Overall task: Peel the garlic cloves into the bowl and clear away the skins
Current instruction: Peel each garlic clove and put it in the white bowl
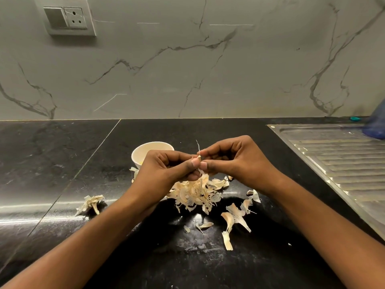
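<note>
My left hand (166, 170) and my right hand (233, 161) meet above the black counter, fingertips together. Between them they pinch a small garlic clove (199, 157), mostly hidden by the fingers, with a thin strand of skin sticking up from it. A white bowl (145, 151) stands just behind my left hand, partly covered by it. Under the hands lies a heap of garlic skins (193, 193). Loose skins (233, 220) are scattered to the right and front, and a garlic stem remnant (90, 203) lies to the left.
A steel sink drainboard (337, 159) fills the right side of the black counter (52, 163). A blue object (375, 124) and a small teal item (354, 118) sit at its far end. The marble wall behind carries a switch and socket plate (65, 17).
</note>
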Available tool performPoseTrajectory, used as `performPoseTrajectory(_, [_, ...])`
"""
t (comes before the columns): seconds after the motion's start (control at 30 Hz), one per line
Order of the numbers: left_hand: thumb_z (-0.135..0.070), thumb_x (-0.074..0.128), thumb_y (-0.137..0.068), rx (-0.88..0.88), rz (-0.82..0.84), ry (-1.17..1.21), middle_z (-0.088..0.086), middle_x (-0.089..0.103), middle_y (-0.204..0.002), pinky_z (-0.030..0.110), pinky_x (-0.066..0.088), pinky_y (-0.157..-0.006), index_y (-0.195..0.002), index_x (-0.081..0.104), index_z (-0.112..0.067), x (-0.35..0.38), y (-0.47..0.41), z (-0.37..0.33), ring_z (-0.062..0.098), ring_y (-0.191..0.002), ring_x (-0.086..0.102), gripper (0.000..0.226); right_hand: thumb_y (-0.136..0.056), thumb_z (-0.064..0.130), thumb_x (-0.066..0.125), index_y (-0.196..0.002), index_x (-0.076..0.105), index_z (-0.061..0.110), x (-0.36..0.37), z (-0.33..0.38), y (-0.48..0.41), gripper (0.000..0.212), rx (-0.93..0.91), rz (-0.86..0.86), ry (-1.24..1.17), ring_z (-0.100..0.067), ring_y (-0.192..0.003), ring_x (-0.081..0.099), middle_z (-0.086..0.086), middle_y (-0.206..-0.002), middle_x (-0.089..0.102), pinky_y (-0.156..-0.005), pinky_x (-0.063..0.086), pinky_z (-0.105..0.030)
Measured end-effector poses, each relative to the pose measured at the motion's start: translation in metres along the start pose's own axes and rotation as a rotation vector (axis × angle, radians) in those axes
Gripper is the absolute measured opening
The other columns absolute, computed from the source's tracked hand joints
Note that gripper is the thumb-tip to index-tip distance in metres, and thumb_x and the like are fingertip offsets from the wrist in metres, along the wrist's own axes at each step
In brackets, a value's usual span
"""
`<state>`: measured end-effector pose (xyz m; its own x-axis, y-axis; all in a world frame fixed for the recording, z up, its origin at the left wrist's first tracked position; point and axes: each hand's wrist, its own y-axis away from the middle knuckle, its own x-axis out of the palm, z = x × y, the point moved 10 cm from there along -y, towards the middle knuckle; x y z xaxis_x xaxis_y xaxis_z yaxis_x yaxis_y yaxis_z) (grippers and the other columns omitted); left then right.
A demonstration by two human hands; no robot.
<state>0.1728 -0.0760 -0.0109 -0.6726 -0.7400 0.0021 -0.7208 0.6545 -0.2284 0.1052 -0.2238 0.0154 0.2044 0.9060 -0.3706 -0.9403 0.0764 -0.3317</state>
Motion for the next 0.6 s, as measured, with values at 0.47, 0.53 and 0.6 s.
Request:
performPoseTrajectory(0.47, [-0.011,0.070,-0.096,0.026,-0.026,-0.138,0.013,0.080,-0.088,0.031,0.065,-0.073,-0.103,0.078,-0.003,-0.002,0.001,0.000,0.028,-0.076,0.077,0.014,-0.091,0.009,0.080,-0.109,0.081,0.006,0.001,0.006,0.001,0.018,-0.064,-0.021,0.030,-0.026,-0.084,0.080,-0.007,-0.094,0.082,-0.077,0.068,-0.040])
performPoseTrajectory(0.53, [-0.010,0.069,-0.096,-0.005,-0.034,-0.087,0.016,0.079,-0.087,0.030,0.065,-0.072,-0.103,0.078,-0.001,-0.003,0.001,0.003,0.026,-0.074,0.076,0.014,-0.091,0.010,0.081,-0.108,0.082,0.006,0.003,0.006,0.001,0.018,-0.072,-0.039,0.035,-0.026,-0.082,0.080,-0.006,-0.092,0.082,-0.076,0.068,-0.042])
performPoseTrajectory(0.6, [-0.010,0.069,-0.096,-0.010,-0.044,-0.080,0.018,0.079,-0.086,0.029,0.064,-0.071,-0.103,0.077,-0.001,-0.005,0.001,0.003,0.026,-0.074,0.075,0.015,-0.090,0.011,0.082,-0.108,0.081,0.006,0.004,0.006,0.001,0.019,-0.075,-0.047,0.038,-0.025,-0.083,0.080,-0.005,-0.092,0.082,-0.077,0.068,-0.042])
